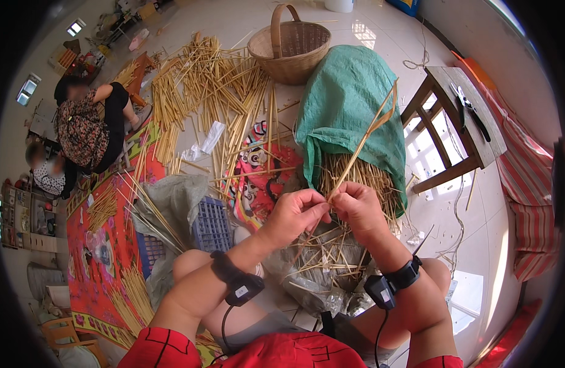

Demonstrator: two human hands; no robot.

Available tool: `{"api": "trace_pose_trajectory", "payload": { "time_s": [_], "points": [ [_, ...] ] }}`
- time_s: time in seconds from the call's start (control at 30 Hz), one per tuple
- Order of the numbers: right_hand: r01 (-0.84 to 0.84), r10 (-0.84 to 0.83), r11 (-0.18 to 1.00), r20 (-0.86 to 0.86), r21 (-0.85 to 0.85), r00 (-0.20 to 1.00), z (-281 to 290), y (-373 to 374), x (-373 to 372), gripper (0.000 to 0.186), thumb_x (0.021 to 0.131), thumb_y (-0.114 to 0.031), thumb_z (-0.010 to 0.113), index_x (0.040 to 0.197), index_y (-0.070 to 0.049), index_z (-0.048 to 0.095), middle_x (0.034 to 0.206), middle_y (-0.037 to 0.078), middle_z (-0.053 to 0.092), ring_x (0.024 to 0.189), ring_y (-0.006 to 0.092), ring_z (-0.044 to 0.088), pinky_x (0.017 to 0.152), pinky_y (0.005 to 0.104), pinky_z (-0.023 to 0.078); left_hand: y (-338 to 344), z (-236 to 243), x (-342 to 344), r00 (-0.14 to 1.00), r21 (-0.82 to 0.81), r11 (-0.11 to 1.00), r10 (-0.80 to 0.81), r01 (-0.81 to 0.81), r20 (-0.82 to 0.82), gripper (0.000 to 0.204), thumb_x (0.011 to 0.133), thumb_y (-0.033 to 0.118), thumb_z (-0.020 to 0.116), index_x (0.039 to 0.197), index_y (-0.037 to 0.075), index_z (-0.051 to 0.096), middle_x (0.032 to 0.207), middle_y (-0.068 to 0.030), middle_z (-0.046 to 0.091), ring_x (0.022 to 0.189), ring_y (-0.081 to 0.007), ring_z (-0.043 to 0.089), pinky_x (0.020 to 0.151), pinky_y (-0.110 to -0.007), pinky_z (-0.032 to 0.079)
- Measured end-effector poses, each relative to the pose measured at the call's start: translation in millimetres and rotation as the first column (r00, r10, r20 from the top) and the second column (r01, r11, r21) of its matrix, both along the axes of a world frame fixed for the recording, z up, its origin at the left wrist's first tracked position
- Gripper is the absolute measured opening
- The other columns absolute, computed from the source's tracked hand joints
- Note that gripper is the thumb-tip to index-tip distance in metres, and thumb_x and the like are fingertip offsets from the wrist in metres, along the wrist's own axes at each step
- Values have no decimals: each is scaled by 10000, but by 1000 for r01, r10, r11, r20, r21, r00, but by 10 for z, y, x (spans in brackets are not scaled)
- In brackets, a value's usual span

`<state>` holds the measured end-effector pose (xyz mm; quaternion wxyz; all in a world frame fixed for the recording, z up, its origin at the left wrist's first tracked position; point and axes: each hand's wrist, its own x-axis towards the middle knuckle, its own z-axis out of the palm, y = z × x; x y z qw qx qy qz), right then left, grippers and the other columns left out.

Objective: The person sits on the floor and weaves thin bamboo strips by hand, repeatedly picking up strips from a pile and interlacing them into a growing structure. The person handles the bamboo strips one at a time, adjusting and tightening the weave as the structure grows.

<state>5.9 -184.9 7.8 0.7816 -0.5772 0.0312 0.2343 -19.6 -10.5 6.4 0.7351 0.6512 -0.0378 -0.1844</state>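
In front of my knees, both hands meet on one long straw stalk (354, 155), which slants up to the right with a dry leaf bent near its top. My right hand (360, 210) is closed around its lower part. Beside it, my left hand (296, 216) pinches at the same spot, thumb against fingers; the exact grip is partly hidden by the fingers. Just beyond my hands, a green woven sack (347, 92) lies with its mouth toward me, full of straw stalks (363, 175). Cut straw pieces (328, 260) lie on plastic sheeting below my hands.
A wicker basket (293, 61) stands behind a spread of straw (200, 92). On the right, pliers-like cutters (469, 110) rest on a wooden stool (478, 92). A blue plastic crate (214, 224) sits left of my knees, near a red floral cloth (89, 245). Two people (89, 126) sit at far left.
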Motion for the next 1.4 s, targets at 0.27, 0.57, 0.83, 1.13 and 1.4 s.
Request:
{"api": "trace_pose_trajectory", "payload": {
  "time_s": [0.27,0.57,0.83,1.13,1.4],
  "points": [
    [17,-11,994,-51,109,999,-9,7,-13,91,856,-123,617,839,-38,591,641,-21,530,502,48,422,464,187,309,23,5,27,998,-96,995,-28,22,-59,158,964,139,533,936,6,615,768,-38,650,540,-14,457,496,-173,369],
    [-16,26,997,135,-72,991,14,-17,-1,120,865,-108,663,879,2,616,787,12,647,711,55,578,634,191,448,-26,16,21,999,-28,999,43,-44,-30,127,948,135,567,930,15,603,771,-23,646,552,-16,468,499,-176,371],
    [-48,61,994,144,-98,988,-3,-23,13,93,897,-90,626,913,1,613,793,-6,625,705,48,552,627,186,438,9,-91,42,997,-39,996,76,-76,-1,96,935,109,582,951,19,612,766,-17,643,547,-13,455,501,-174,367],
    [-129,145,987,191,-94,971,82,-32,2,105,924,-105,582,899,-6,557,798,5,598,734,64,542,661,207,445,31,-22,33,999,-52,999,-15,13,-39,159,962,126,529,987,1,624,779,-34,658,549,-13,458,509,-175,380],
    [-72,101,972,121,-225,988,-50,-50,18,157,927,-154,563,871,-7,562,753,11,602,690,80,552,612,233,439,22,43,19,996,13,996,-92,92,-2,228,992,150,460,1038,-18,608,809,-47,658,563,-14,465,521,-174,395]
  ]
}}
